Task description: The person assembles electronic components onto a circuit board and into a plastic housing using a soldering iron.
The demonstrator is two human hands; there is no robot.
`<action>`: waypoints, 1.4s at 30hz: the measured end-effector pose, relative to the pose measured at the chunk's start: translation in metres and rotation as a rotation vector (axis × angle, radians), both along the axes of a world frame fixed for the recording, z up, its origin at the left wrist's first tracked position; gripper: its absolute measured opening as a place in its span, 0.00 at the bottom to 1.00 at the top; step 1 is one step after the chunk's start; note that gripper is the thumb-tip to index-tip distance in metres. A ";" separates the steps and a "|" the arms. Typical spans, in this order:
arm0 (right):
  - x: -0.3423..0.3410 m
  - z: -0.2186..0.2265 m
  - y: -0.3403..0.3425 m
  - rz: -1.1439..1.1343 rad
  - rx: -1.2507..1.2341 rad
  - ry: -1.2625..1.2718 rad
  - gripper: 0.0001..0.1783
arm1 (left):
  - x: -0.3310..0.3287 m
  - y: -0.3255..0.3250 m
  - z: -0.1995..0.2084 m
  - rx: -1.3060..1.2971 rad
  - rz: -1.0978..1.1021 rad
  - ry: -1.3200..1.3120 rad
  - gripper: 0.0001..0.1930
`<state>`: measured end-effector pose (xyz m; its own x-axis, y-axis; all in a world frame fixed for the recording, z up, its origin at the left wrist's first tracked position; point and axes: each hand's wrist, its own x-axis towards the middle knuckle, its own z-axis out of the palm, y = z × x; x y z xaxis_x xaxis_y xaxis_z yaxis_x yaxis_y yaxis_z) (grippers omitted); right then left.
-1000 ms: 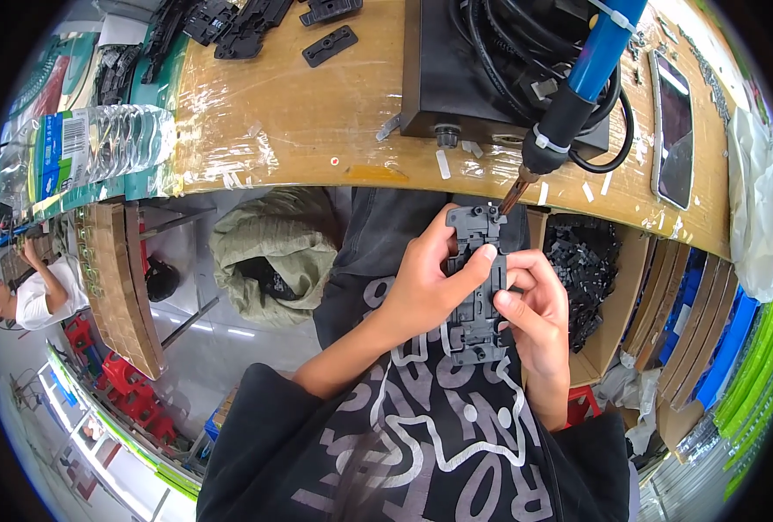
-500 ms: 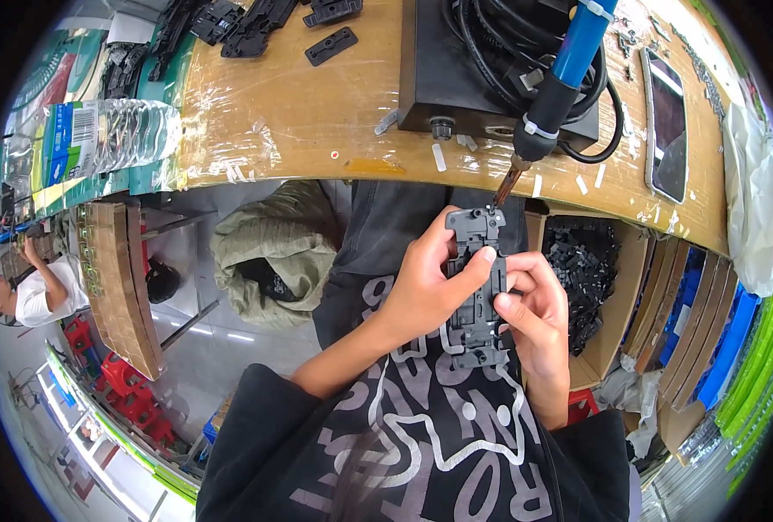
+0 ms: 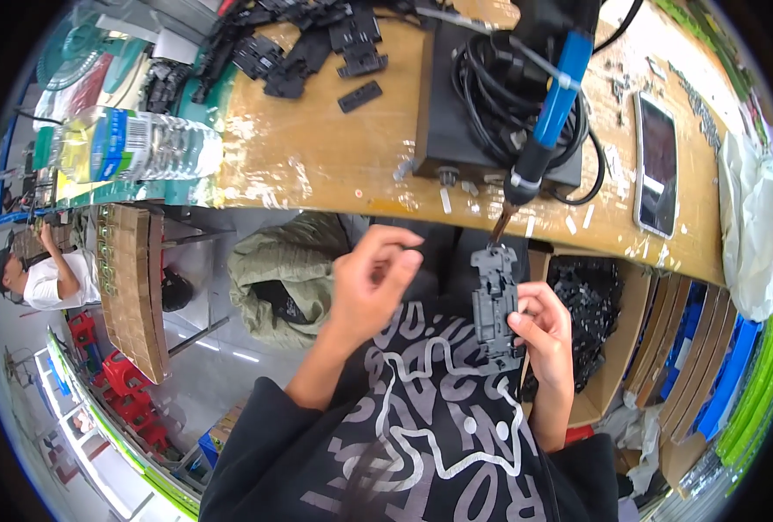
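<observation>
Black plastic part (image 3: 493,304), long and ridged, stood nearly upright in view over the person's lap, just below the edge of the bench (image 3: 317,170). The right hand (image 3: 545,335) had its fingers closed on the part's right side. Well to its left, the left hand (image 3: 365,291) was half curled, fingers parted and apparently empty. A blue-handled tool (image 3: 562,91) pointed down at the part's top; contact was unclear.

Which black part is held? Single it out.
The long black part in the right hand; other black parts lie unheld on the table or in the cardboard box.
</observation>
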<state>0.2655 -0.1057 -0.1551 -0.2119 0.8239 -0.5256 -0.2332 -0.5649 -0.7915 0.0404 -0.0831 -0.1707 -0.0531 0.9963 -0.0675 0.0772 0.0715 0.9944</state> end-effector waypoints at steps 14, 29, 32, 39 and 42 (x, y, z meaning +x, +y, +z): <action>0.199 -0.262 -0.046 -0.582 0.134 -1.200 0.17 | -0.077 0.115 0.045 0.491 0.372 1.113 0.24; 0.221 -0.190 -0.020 -1.173 0.120 -0.661 0.16 | -0.079 0.108 0.039 0.394 0.414 0.914 0.20; 0.184 -0.078 0.017 -1.227 0.452 -0.814 0.16 | -0.064 0.099 0.071 0.484 0.475 0.754 0.17; 0.149 0.017 0.127 -0.887 0.743 -0.823 0.18 | -0.003 0.054 0.190 0.592 -0.422 -0.574 0.06; 0.152 0.026 0.192 -0.621 1.033 -1.064 0.16 | 0.006 0.034 0.192 0.533 -0.458 -0.558 0.04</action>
